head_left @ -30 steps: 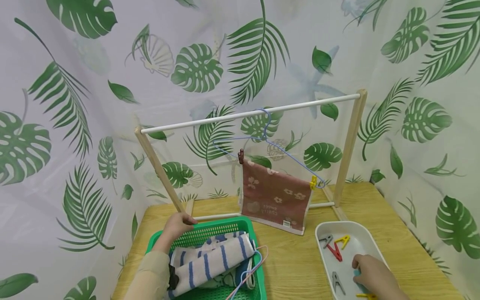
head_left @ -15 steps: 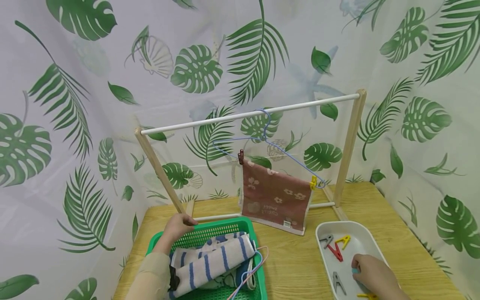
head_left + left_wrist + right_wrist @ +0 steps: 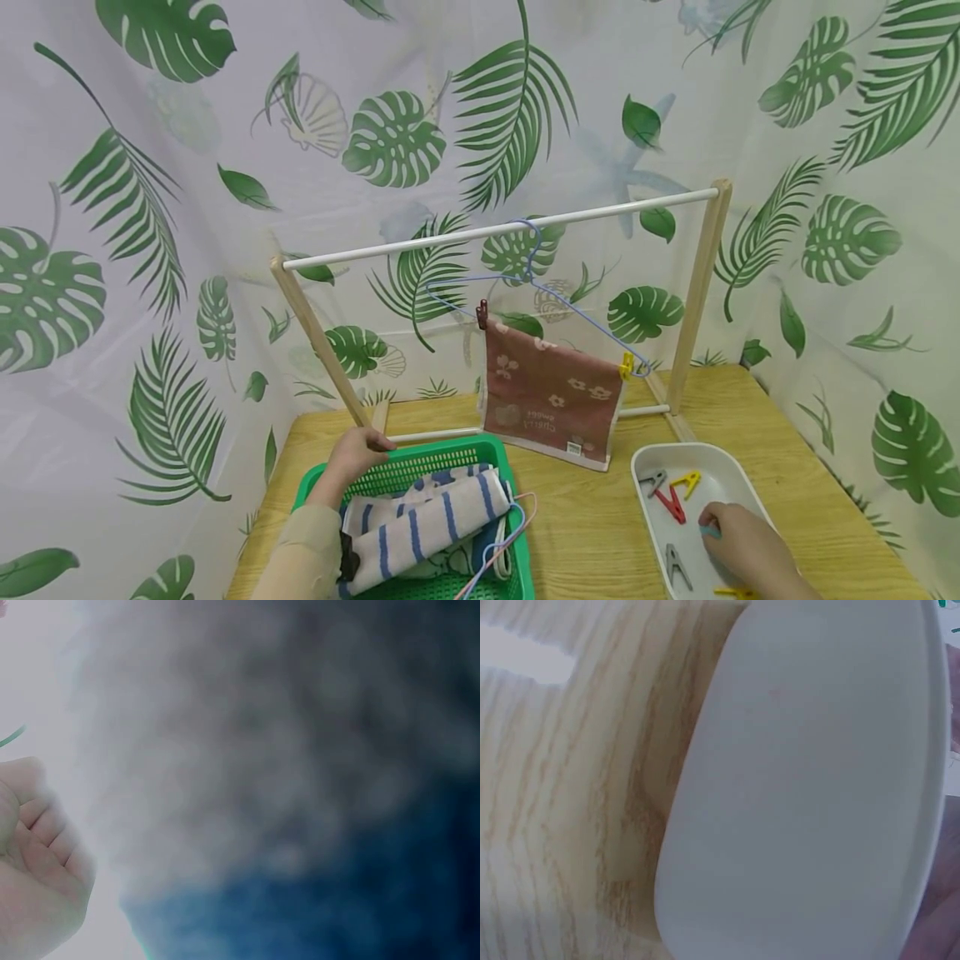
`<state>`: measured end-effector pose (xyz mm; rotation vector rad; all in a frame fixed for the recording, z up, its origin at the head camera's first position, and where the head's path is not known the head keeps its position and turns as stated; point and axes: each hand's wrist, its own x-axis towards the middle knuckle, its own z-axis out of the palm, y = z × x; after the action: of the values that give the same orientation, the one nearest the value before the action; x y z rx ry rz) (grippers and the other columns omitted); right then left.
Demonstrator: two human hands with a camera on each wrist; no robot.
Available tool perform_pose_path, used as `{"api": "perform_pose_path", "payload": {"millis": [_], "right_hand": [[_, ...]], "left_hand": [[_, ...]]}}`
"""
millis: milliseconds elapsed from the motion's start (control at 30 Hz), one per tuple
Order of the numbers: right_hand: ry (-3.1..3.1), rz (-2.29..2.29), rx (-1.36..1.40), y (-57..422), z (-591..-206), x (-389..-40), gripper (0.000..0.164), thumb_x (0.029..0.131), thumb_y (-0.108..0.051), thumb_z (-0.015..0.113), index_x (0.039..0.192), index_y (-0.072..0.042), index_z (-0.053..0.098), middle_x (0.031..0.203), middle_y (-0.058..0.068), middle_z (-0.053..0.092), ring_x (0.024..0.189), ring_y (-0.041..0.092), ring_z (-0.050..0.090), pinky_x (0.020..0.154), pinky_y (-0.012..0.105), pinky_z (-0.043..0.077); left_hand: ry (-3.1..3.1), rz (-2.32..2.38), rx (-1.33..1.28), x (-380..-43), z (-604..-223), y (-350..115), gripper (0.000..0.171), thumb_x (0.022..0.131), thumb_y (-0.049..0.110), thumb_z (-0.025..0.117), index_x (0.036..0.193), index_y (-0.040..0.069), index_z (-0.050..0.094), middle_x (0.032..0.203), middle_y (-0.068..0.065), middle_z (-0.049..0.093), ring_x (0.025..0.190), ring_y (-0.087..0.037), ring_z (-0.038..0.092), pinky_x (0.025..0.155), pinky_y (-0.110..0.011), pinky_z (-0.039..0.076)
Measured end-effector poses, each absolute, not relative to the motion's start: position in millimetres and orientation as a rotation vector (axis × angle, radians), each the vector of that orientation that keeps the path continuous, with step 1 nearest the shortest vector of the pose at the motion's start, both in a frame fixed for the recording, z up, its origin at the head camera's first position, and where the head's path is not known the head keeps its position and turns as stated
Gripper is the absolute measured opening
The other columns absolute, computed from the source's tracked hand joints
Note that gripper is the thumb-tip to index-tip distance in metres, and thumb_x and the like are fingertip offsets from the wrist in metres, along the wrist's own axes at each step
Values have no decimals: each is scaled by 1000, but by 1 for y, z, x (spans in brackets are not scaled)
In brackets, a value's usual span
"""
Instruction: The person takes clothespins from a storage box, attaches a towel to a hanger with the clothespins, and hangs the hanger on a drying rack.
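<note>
In the head view, my right hand (image 3: 746, 546) is over the white tray (image 3: 641, 521), with a light-blue clothespin (image 3: 710, 531) pinched between thumb and fingers. Most of that clothespin is covered by the hand. A grey clothespin (image 3: 677, 567), a red one (image 3: 671, 505) and a yellow one (image 3: 686, 482) lie nearby in the tray. My left hand (image 3: 352, 462) rests at the back left rim of the green basket (image 3: 442, 444), fingers loosely bent. A blue-striped towel (image 3: 420, 525) lies folded in this basket. Only the tray's outer wall (image 3: 802, 780) fills the right wrist view.
Behind stands a wooden rack with a white rod (image 3: 420, 242). From it hangs a blue hanger (image 3: 581, 312) with a reddish-brown towel (image 3: 551, 392) clipped by a brown clip (image 3: 482, 313) and a yellow clothespin (image 3: 627, 365). Pink and blue hangers (image 3: 504, 546) lie over the basket's right side.
My right hand has drawn the light-blue clothespin slightly away and left within the tray; less of it shows below the fingers. The left hand, basket and hanging towel stay put.
</note>
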<state>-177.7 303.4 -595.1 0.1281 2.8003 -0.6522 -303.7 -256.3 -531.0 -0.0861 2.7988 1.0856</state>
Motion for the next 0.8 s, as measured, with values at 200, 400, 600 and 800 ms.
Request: {"api": "perform_pose_path", "payload": {"millis": [200,400,600,800], "right_hand": [[2832,-736,154,304,-593,-177,16,92,-15,77,102,-4,73,95,5,75,86,20,68,78,50,59],[2821,-842,198,305,-590,-180,19,89,-16,84,98,-3,74,92,5,76,85,21,70,76,49,60],[2838,-942,183,306,-585,-182,19,89,-17,85,96,-2,76,90,4,77,82,21,71,73,44,61],[2849,-1066,126,305,-578,-184,21,90,-20,85,99,-2,77,92,5,79,80,17,71,69,35,60]], "left_hand": [[2800,1091,-89,-304,-531,-256,12,92,-5,76,101,1,81,102,-14,78,103,-32,73,101,-56,59],[2809,1081,-72,-304,-530,-256,13,92,-6,76,102,0,81,101,-14,78,101,-31,73,98,-54,60],[2798,1083,-92,-304,-530,-255,13,93,-5,75,103,0,81,103,-14,78,103,-32,73,101,-56,58],[2798,1078,-94,-305,-531,-256,13,93,-5,75,103,0,81,102,-13,78,104,-32,72,101,-56,58]]}}
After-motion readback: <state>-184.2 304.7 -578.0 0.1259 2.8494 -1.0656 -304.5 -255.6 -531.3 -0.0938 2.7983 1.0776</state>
